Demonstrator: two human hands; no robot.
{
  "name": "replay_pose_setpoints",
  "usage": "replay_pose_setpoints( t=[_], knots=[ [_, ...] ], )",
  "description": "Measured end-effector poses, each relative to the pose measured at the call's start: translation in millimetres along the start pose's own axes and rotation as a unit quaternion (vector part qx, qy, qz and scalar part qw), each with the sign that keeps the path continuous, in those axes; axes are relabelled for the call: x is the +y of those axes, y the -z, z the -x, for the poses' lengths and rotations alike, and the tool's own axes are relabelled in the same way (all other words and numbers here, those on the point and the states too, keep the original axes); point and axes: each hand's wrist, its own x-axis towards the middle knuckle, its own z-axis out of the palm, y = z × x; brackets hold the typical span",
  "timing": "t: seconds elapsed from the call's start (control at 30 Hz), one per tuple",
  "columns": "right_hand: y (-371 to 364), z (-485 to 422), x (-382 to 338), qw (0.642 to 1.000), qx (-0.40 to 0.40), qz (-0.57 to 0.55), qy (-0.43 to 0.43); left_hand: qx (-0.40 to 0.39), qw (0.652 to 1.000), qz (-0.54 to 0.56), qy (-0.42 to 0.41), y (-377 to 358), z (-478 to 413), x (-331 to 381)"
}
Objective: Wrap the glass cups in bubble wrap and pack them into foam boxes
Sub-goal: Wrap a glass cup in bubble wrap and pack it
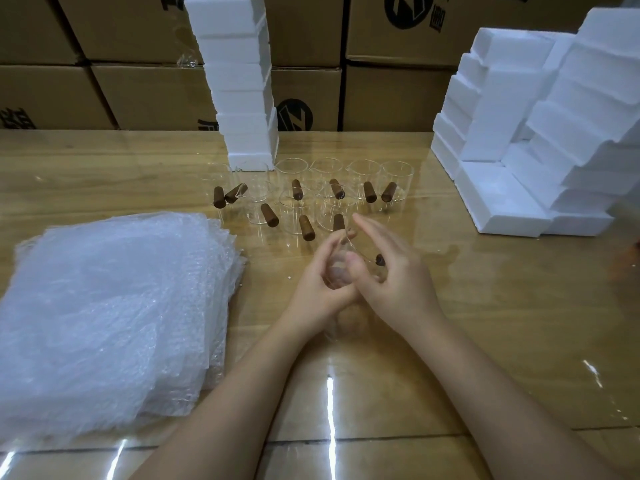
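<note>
A clear glass cup [341, 268] with a brown wooden handle sits between both my hands at the table's middle, tilted on its side. My left hand [320, 285] curls round its left wall. My right hand [391, 271] holds its right side, thumb on the glass and fingers stretched forward past the handle tip [380, 260]. Several more glass cups with wooden handles [301, 199] stand in rows just beyond. A pile of bubble wrap sheets [110, 306] lies at the left. White foam boxes stand in a tall stack [242, 81] behind the cups and in leaning stacks [540, 133] at the right.
Brown cardboard cartons [391, 95] form a wall behind the wooden table [502, 306]. A glossy film covers the table top and reflects light near the front edge.
</note>
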Motion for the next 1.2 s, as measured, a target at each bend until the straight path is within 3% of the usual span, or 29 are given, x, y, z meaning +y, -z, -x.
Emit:
replay_pose_setpoints(
  t=[0.33, 0.57, 0.7, 0.97, 1.2],
  knots=[
    [-2.8, -1.2, 8.4, 0.986, 0.001, -0.028, 0.164, -0.009, 1.0, 0.004, -0.02, -1.2, 2.4, 4.3],
    [-13.6, -0.4, 11.0, 0.961, 0.081, -0.005, 0.263, 0.057, 0.996, 0.004, -0.067, -4.6, 4.2, 9.1],
    [-17.4, -1.0, 14.1, 0.948, 0.112, 0.026, 0.296, 0.098, 0.994, 0.033, -0.032, -1.6, 1.8, 5.2],
    [-19.5, 2.5, 13.0, 0.958, 0.141, 0.043, 0.246, 0.139, 0.988, 0.063, -0.007, 4.0, -1.5, 8.5],
    [-19.0, 5.9, 6.3, 0.984, 0.106, -0.002, 0.145, 0.151, 0.988, 0.036, -0.018, 1.1, 0.7, 11.4]
  ],
)
